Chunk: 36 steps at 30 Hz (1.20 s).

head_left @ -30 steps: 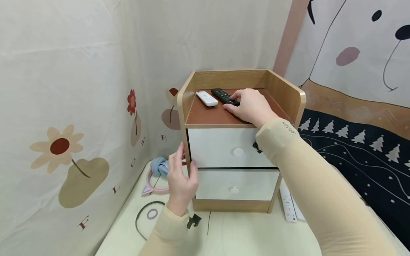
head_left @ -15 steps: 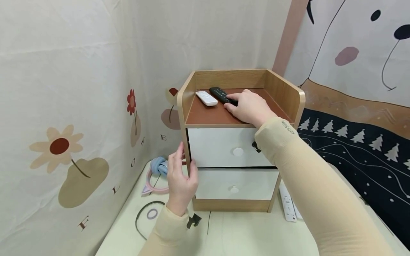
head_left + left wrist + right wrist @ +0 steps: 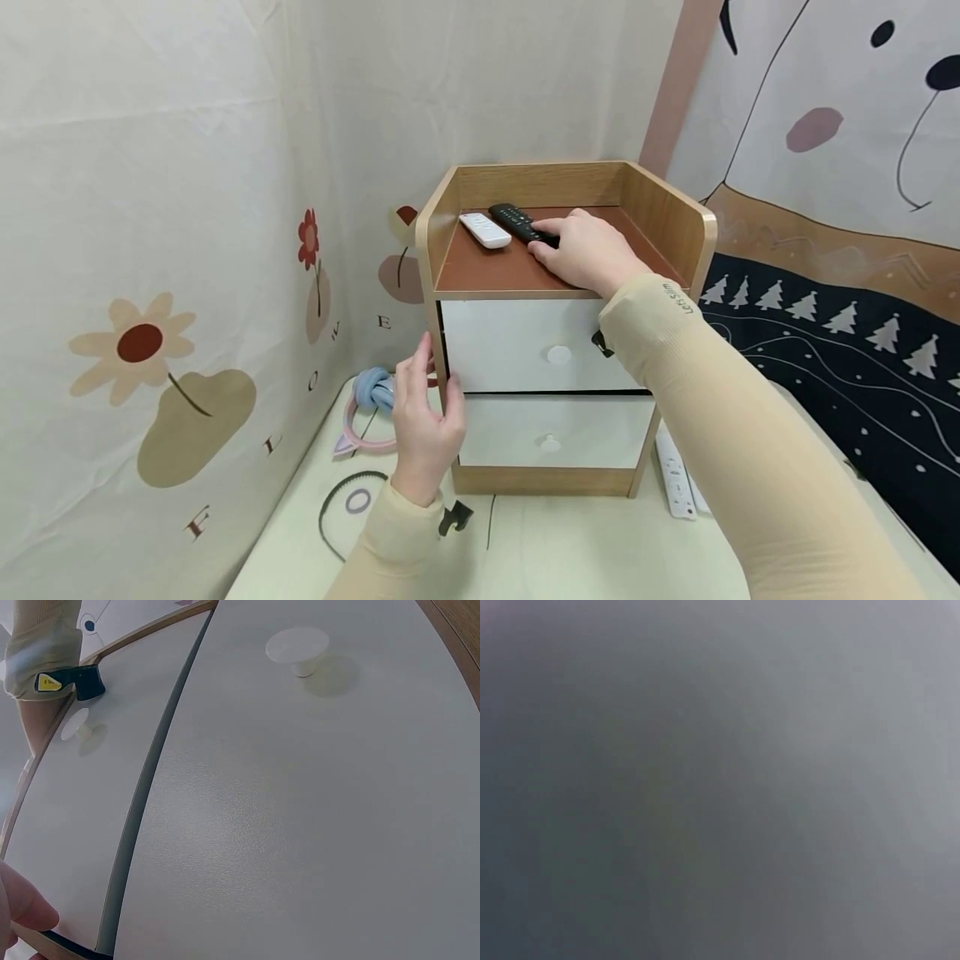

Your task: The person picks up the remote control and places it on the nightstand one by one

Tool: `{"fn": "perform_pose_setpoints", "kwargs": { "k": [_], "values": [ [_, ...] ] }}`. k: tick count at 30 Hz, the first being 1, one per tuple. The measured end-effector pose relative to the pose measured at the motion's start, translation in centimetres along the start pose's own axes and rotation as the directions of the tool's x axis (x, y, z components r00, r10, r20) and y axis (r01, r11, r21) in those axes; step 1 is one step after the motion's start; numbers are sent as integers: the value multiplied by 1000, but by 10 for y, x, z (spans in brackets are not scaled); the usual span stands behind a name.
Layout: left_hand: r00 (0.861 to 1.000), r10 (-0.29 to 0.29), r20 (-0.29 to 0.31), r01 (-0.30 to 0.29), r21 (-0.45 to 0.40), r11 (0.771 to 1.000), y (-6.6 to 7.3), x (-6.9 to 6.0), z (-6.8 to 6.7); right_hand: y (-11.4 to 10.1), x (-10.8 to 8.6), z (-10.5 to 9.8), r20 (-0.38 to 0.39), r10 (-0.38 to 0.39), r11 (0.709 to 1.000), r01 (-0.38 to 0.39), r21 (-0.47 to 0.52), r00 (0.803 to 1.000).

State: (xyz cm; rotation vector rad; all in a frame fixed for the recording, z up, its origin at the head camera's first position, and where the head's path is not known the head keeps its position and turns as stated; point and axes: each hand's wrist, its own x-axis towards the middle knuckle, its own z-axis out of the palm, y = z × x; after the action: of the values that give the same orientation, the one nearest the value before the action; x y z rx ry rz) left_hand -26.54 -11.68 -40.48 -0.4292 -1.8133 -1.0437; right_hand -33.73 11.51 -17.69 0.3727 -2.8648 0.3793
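On the brown top of a small wooden cabinet (image 3: 543,482), my right hand (image 3: 588,250) pinches the near end of a black remote (image 3: 513,220) between thumb and fingers. A white remote (image 3: 485,231) lies just left of it, roughly parallel. My left hand (image 3: 427,425) rests against the cabinet's left front edge, fingers upright and thumb by the upper drawer (image 3: 498,346). In the left wrist view, fingertips (image 3: 30,904) touch that edge beside the white drawer fronts. The right wrist view is a grey blur.
Raised wooden walls edge the cabinet top at back and sides. Left of the cabinet lie a blue knotted band (image 3: 372,389), a pink cat-ear headband (image 3: 349,429), a black hairband (image 3: 327,500) and a small purple ring (image 3: 357,501). A white power strip (image 3: 675,479) lies at right.
The black remote has shifted slightly left and toward the back with my right hand on it. My left hand has stayed at the cabinet's side.
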Motion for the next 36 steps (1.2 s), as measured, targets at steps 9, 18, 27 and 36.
{"fn": "perform_pose_setpoints", "kwargs": {
  "k": [9, 18, 27, 36],
  "values": [
    [999, -33, 20, 33, -11, 999, 1, -1, 1, 2, -2, 0, -24, -7, 1000, 7, -14, 1000],
    [1000, -18, 11, 18, -11, 1000, 1, 0, 1, 0, -14, -2, -53, 33, 999, -33, 8, 998],
    [1000, -18, 10, 18, -3, 1000, 1, -1, 1, 1, -25, 0, -113, 69, 996, -62, 69, 991],
    [1000, -21, 18, 22, -14, 1000, 0, -1, 1, 14, -41, 1, -204, -51, 980, 88, 179, 978]
  ]
}}
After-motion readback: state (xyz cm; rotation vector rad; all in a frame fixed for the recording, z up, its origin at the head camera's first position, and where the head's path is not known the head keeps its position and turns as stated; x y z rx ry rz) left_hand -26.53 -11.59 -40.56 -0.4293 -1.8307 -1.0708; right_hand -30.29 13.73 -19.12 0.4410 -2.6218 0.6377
